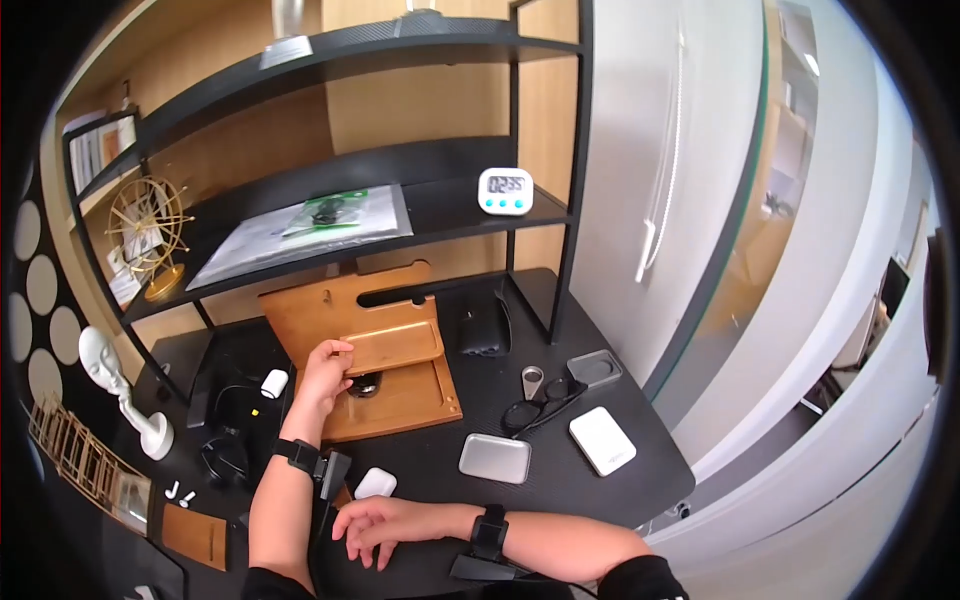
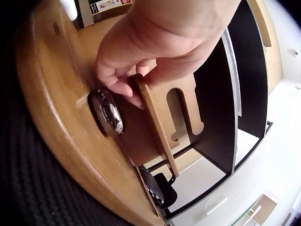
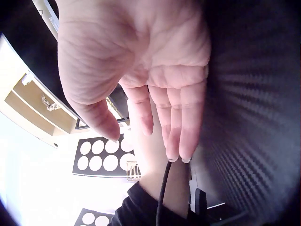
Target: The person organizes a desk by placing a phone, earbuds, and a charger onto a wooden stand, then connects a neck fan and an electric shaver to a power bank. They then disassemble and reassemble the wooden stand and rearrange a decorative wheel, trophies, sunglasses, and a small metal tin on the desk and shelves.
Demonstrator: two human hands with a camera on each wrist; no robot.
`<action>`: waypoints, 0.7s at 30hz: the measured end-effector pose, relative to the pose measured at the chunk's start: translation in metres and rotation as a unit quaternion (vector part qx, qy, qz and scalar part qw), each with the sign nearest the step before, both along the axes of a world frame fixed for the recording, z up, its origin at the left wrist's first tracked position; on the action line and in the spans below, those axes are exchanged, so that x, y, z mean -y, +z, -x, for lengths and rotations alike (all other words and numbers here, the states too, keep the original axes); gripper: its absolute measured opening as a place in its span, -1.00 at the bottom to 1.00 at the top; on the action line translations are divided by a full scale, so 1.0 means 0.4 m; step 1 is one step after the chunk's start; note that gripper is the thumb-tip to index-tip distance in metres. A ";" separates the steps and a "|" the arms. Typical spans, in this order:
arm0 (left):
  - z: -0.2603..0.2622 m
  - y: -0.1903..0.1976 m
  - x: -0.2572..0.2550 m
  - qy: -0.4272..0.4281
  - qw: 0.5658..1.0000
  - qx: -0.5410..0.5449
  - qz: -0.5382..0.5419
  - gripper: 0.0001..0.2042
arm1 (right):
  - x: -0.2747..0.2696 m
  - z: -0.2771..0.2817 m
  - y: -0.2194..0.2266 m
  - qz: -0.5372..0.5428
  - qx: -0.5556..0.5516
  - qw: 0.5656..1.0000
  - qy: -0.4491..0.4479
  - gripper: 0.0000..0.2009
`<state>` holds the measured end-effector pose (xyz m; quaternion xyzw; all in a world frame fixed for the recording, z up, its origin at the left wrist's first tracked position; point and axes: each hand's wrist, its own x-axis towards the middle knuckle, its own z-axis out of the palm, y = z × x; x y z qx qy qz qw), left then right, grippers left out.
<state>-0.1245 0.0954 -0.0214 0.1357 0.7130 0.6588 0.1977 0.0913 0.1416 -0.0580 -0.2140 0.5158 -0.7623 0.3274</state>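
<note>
My left hand (image 1: 323, 375) pinches the left end of a small wooden tray (image 1: 395, 350) between thumb and fingers. The tray is held over a wooden desk organizer (image 1: 430, 390), whose upright back panel has a long slot cut in it. Below the tray, a dark shiny object (image 2: 112, 113) with a metallic face sits on the organizer's base, beside my fingertips in the left wrist view. My right hand (image 1: 385, 525) hangs over the desk's front with fingers loosely extended and nothing in it. Its bare palm (image 3: 141, 56) fills the top of the right wrist view.
A white earbud case (image 1: 376, 484) lies near my right hand. Rightward on the black desk are a silver tin (image 1: 495, 458), a white power bank (image 1: 602, 441), a grey dish (image 1: 595, 369) and a black pouch (image 1: 485, 325). A shelf holding a timer (image 1: 505, 192) stands behind.
</note>
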 end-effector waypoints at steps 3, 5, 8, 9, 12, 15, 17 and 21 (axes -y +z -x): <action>-0.001 0.011 0.024 -0.039 0.993 0.073 -0.089 -0.85 | -0.010 0.003 0.004 0.006 -0.006 1.000 -0.005 -0.66; -0.020 0.038 0.047 -0.055 0.990 0.087 -0.101 -0.85 | -0.012 0.002 0.002 0.008 -0.004 1.000 -0.008 -0.67; -0.079 0.105 0.095 -0.120 0.969 0.123 -0.179 -0.89 | -0.012 -0.003 0.002 0.008 -0.003 1.000 0.002 -0.72; -0.101 0.121 0.113 -0.118 0.970 0.125 -0.173 -0.89 | -0.014 -0.006 0.006 -0.003 -0.005 1.000 0.014 -0.75; -0.176 0.156 0.156 -0.162 0.979 0.070 -0.101 -0.90 | -0.002 -0.018 0.004 -0.031 -0.062 0.995 0.073 -0.80; -0.240 0.164 0.188 -0.218 0.975 0.006 0.045 -0.88 | 0.007 -0.039 0.018 -0.078 -0.119 0.981 0.128 -0.81; -0.263 0.160 0.196 -0.254 0.960 -0.004 0.116 -0.87 | 0.012 -0.052 0.031 -0.137 -0.152 0.964 0.169 -0.79; -0.295 0.149 0.189 -0.303 0.929 -0.047 0.209 -0.86 | 0.037 -0.096 0.050 -0.204 -0.225 0.918 0.256 -0.69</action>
